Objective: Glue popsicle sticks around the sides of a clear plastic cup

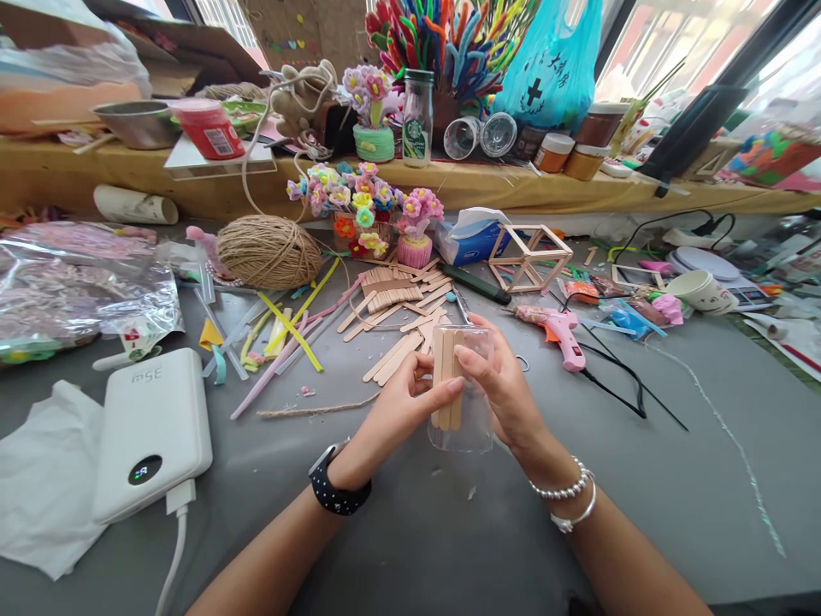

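Between my hands is a clear plastic cup (473, 419), held over the front of the grey table, with a few wooden craft sticks (447, 364) lying side by side along its wall. My left hand (410, 398) grips from the left, its thumb pressed on the sticks. From the right, my right hand (504, 381) wraps round the cup, thumb on the sticks' upper part. Just beyond lies a pile of loose craft sticks (394, 355). A pink hot glue gun (563, 336) rests to the right of my right hand.
A white power bank (154, 428) with a cable stands at the left. Behind are a twine ball (269, 251), pipe-cleaner flowers (359, 201), a blue tissue pack (471, 237) and a wooden stick cube frame (530, 257). The glue gun's black cord (632, 381) trails rightward.
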`<state>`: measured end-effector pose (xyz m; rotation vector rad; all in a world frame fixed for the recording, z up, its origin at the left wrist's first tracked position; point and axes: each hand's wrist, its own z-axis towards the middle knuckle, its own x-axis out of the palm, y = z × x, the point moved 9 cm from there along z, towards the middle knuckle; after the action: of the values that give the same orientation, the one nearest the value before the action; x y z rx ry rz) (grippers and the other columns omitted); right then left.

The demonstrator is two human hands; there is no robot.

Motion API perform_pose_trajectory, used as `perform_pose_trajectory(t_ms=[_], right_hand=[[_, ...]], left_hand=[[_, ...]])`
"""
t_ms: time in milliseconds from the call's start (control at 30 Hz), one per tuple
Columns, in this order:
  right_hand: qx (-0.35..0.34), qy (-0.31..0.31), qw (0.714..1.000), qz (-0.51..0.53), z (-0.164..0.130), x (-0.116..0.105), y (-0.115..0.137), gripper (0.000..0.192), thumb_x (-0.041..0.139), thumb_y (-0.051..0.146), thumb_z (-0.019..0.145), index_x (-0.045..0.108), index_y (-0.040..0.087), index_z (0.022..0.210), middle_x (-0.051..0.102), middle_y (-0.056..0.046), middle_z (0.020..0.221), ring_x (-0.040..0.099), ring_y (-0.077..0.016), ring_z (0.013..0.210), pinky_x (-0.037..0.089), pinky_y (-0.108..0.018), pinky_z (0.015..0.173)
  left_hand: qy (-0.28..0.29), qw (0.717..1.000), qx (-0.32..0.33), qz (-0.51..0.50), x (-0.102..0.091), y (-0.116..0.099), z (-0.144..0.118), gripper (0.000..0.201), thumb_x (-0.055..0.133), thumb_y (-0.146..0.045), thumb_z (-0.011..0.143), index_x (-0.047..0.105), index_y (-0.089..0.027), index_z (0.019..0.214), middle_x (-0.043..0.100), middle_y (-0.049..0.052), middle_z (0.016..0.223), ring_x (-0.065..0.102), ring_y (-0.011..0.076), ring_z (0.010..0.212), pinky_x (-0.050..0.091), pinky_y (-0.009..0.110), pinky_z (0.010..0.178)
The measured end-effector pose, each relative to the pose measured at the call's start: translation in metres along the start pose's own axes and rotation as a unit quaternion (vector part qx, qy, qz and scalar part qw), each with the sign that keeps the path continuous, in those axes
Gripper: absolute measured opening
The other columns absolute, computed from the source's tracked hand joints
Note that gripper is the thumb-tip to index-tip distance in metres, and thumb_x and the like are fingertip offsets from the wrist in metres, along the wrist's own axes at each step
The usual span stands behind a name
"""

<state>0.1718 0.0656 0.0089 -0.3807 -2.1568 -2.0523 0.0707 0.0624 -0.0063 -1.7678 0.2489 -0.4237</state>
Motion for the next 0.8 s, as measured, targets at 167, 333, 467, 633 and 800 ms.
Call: perform_pose_trajectory(t_ms=[167,333,467,633,800], right_hand=[[0.003,0.004,1.000,-0.007,0.001,-0.001,-0.003,0.058,0.065,0.038,0.069,0.041,0.026,0.120,0.056,-0.006,0.111,0.055,-0.0221,0.104,0.045,-0.038,0.088],[-0.004,0.004,1.000,-0.026,0.001,-0.002,0.000,0.059,0.064,0.040,0.068,0.041,0.025,0.121,0.056,-0.007,0.116,0.051,-0.0240,0.110,0.040,-0.041,0.093],[-0.014,0.005,0.999,-0.031,0.001,-0.002,0.004,0.059,0.064,0.039,0.068,0.042,0.024,0.121,0.056,-0.007,0.117,0.051,-0.0248,0.111,0.040,-0.042,0.094],[-0.039,0.014,0.998,-0.038,0.000,0.001,0.005,0.058,0.062,0.037,0.072,0.039,0.024,0.123,0.051,-0.008,0.123,0.050,-0.0227,0.111,0.040,-0.041,0.095],[-0.182,-0.001,0.969,-0.166,-0.007,-0.002,0.039,0.057,0.062,0.032,0.073,0.039,0.032,0.125,0.040,-0.003,0.133,0.038,-0.0225,0.123,0.034,-0.044,0.101]], left_hand=[[-0.005,1.000,-0.010,-0.004,-0.001,0.000,0.000,0.039,0.062,-0.044,0.071,0.049,-0.017,0.096,0.059,0.007,0.104,0.057,0.0242,0.097,0.045,0.033,0.077],[-0.014,1.000,-0.012,0.010,-0.003,0.002,0.000,0.040,0.064,-0.045,0.069,0.048,-0.018,0.093,0.058,0.007,0.106,0.056,0.0245,0.099,0.044,0.034,0.079],[-0.022,0.999,0.001,0.032,-0.004,0.001,0.000,0.039,0.063,-0.045,0.069,0.047,-0.018,0.092,0.056,0.007,0.106,0.055,0.0239,0.098,0.043,0.033,0.078],[-0.016,1.000,0.009,0.023,-0.003,-0.001,0.000,0.039,0.063,-0.044,0.070,0.048,-0.018,0.093,0.056,0.007,0.106,0.056,0.0226,0.096,0.042,0.034,0.080],[-0.021,1.000,-0.012,0.012,-0.004,0.000,-0.001,0.039,0.062,-0.046,0.069,0.048,-0.018,0.092,0.058,0.006,0.102,0.057,0.0228,0.093,0.043,0.032,0.076]])
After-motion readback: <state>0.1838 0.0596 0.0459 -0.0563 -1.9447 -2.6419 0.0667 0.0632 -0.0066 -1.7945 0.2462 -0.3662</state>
